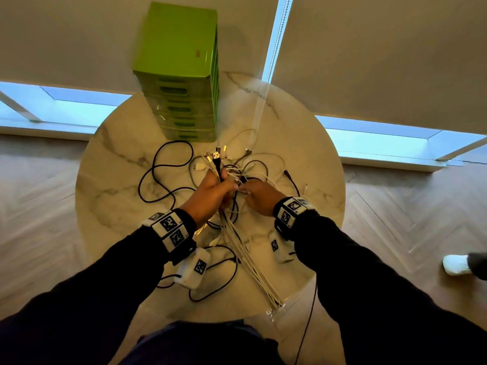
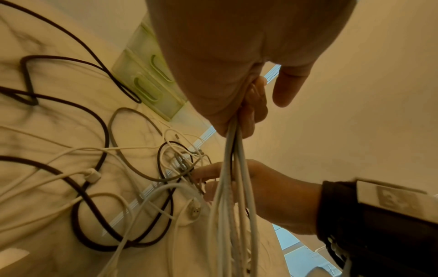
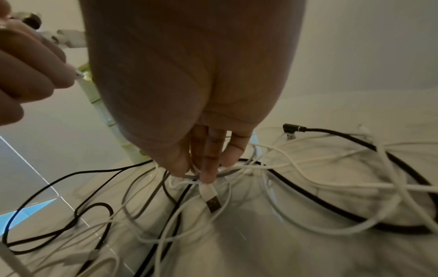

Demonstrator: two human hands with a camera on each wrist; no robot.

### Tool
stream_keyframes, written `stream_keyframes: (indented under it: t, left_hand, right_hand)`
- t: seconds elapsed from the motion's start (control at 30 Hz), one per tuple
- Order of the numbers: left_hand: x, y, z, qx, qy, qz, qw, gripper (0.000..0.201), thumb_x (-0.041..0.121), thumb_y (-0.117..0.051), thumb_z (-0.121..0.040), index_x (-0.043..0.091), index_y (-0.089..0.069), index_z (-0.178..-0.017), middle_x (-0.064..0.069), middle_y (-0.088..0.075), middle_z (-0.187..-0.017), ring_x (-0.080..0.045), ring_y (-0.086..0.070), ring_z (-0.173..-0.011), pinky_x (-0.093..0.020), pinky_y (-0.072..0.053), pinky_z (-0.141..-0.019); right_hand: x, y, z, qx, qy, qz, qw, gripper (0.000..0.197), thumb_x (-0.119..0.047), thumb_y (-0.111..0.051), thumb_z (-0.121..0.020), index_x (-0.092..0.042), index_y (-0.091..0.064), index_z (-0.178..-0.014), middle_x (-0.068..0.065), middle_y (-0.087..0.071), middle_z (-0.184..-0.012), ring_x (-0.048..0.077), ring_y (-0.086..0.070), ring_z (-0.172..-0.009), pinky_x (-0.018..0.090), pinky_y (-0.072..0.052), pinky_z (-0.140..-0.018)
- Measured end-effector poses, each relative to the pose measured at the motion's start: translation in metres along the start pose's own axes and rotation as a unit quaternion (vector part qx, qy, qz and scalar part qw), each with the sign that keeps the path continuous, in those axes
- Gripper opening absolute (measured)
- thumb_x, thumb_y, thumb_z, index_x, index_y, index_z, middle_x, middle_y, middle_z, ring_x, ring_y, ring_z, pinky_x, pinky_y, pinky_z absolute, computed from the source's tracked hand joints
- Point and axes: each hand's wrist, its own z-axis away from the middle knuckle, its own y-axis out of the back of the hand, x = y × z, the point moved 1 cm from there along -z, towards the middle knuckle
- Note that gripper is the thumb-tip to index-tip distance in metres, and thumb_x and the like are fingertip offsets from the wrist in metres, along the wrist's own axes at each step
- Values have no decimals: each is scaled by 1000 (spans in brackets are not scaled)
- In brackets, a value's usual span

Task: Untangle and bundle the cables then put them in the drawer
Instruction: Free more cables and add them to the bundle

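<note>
A tangle of black, grey and white cables (image 1: 237, 167) lies mid-table. My left hand (image 1: 214, 189) grips a bunch of cable ends, their USB plugs (image 1: 217, 156) sticking up past the fingers. The gathered white strands (image 1: 253, 262) trail back to the table's front edge. In the left wrist view that hand (image 2: 237, 75) holds the white bundle (image 2: 232, 168) hanging straight down. Just to the right, my right hand (image 1: 257, 197) reaches into the tangle. Its fingertips (image 3: 208, 176) pinch a white cable just above its USB plug (image 3: 212, 203).
A green drawer unit (image 1: 181, 75) stands at the table's far edge with all its drawers closed. Black cable loops (image 1: 163, 175) spread to the left and an angled black plug (image 3: 291, 128) lies to the right. A person's white shoe (image 1: 457, 264) shows on the floor, right.
</note>
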Motion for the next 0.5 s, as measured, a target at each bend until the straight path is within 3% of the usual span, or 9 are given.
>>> stream_keyframes:
  t: [0.07, 0.17, 0.23, 0.37, 0.5]
  left_hand:
    - [-3, 4, -1, -5, 4, -4, 1000, 23, 8, -51, -94, 20, -34, -85, 9, -33, -60, -10, -31, -53, -29, -31, -53]
    - [-4, 6, -2, -4, 10, -5, 1000, 22, 10, -53, -91, 18, -33, -86, 6, -31, -61, -11, -29, -54, -30, -30, -54]
    - [-3, 5, -2, -3, 13, -2, 1000, 21, 9, -53, -92, 17, -33, -89, 5, -31, -63, -11, -30, -55, -31, -31, -55]
    - [-3, 1, -2, -2, 8, 1, 1000, 22, 9, -53, -94, 19, -35, -86, 6, -34, -63, -10, -34, -55, -31, -33, -57]
    - [-5, -1, -3, 1, -5, 1, 1000, 22, 10, -54, -91, 21, -37, -84, 8, -35, -64, -9, -36, -56, -30, -33, -56]
  right_hand:
    - [8, 3, 2, 26, -13, 4, 1000, 37, 2, -52, -92, -5, -69, -124, 20, -63, -128, 37, -57, -120, 39, -43, -101]
    - [24, 18, 11, 72, -57, 49, 995, 46, 3, -50, -88, -20, -72, -121, 8, -67, -127, 32, -58, -121, 41, -46, -99]
    - [30, 34, 17, 127, -58, 46, 989, 47, 7, -49, -84, -18, -76, -113, 7, -71, -121, 31, -62, -117, 41, -48, -98]
    - [28, 60, 26, 256, 9, 2, 967, 34, 7, -57, -85, -12, -78, -103, 9, -75, -104, 30, -69, -98, 40, -54, -90]
    - [13, 72, 32, 276, 25, 9, 961, 26, -2, -64, -89, -12, -77, -109, 10, -75, -99, 30, -68, -92, 30, -46, -84]
